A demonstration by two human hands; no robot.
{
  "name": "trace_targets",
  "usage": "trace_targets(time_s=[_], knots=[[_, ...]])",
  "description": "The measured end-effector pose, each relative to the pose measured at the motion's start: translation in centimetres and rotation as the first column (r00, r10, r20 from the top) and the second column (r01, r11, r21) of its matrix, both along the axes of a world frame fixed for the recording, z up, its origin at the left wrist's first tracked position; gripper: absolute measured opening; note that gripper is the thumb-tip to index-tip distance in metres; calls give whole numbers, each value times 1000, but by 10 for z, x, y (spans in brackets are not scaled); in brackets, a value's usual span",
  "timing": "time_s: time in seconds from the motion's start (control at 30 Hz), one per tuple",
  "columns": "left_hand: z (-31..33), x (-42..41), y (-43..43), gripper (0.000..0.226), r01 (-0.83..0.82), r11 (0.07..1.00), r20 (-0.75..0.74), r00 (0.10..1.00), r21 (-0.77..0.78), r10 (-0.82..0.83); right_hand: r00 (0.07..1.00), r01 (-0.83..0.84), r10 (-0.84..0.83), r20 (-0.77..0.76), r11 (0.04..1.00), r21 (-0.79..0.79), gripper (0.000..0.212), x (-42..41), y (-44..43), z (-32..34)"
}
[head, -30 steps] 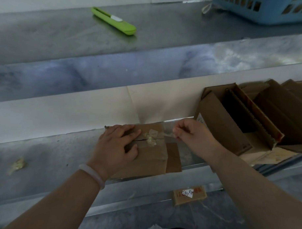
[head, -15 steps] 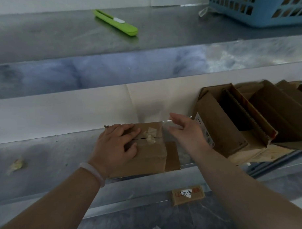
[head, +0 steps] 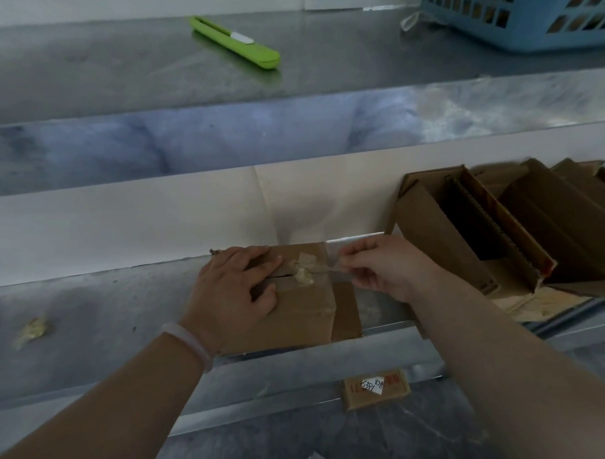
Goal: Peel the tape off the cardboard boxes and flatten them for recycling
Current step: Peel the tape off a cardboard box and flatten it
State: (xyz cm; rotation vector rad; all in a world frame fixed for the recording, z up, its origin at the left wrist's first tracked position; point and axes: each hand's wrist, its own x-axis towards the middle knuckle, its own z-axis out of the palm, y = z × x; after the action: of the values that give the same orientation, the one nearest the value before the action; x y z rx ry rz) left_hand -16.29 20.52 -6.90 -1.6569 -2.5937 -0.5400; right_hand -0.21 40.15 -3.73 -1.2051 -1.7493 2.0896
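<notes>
Mid-peel, the left hand [head: 232,286] lay flat on the box [head: 304,315] at six o'clock on the shelf [head: 91,322] while the right hand [head: 385,271] pinched its tape [head: 324,269], which likely needed a steady three-o'clock pull next.

Blue basket [head: 513,29] at one o'clock runs off the frame; cardboard stack [head: 439,245] at three o'clock is cropped; left hand [head: 233,290] hides half the seam of the box [head: 304,315].

left hand [head: 235,290] flat, right hand [head: 386,271] pinched
</notes>
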Motion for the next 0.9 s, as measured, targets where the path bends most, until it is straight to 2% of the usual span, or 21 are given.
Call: trace_targets(time_s=[0.03,0.1,0.17,0.27,0.33,0.43,0.57,0.63,0.7,0.77,0.8,0.83,0.9], knots=[[0,0,0,53,-1,1000,2,1000,0,1,1000,-5,4,28,1000,27,14,0,-2,-3],[-1,-1,0,53,3,1000,5,1000,6,-3,993,-59,33,112,970,237,18,-2,-7,-11],[-1,-2,1,53,7,1000,-5,1000,-13,-7,980,-150,72,185,882,448,22,-2,-14,-19],[-1,-2,1,56,2,999,-21,1000,-40,-3,967,-240,124,220,723,647,32,3,-26,-31],[0,-1,1,57,-4,999,-22,1000,-47,3,987,-152,61,149,655,740,30,6,-32,-38],[2,0,1,58,-4,999,-13,1000,-42,3,997,-61,-14,80,520,852,10,4,-34,-39],[4,2,1,59,-3,999,-11,1000,-39,3,975,-220,107,194,383,897,7,-6,-34,-27],[4,2,1,60,-4,999,-8,1000,-41,3,973,-228,132,190,394,890,6,-7,-35,-24],[5,3,1,60,-9,999,-2,1000,-37,9,991,-134,95,98,538,832,2,-8,-38,-20],[4,2,1,61,-14,999,-4,1000,-41,14,998,-54,69,10,670,740,20,-11,-41,-18],[4,2,1,61,-15,999,-6,1000,-45,15,997,-54,79,-1,698,714,28,-13,-43,-18],[3,2,1,62,-15,999,-7,1000,-48,15,994,-87,105,20,685,724,31,-15,-45,-17],[2,1,1,61,-13,999,-12,1000,-51,12,980,-187,157,119,557,809,28,-19,-51,-16]])
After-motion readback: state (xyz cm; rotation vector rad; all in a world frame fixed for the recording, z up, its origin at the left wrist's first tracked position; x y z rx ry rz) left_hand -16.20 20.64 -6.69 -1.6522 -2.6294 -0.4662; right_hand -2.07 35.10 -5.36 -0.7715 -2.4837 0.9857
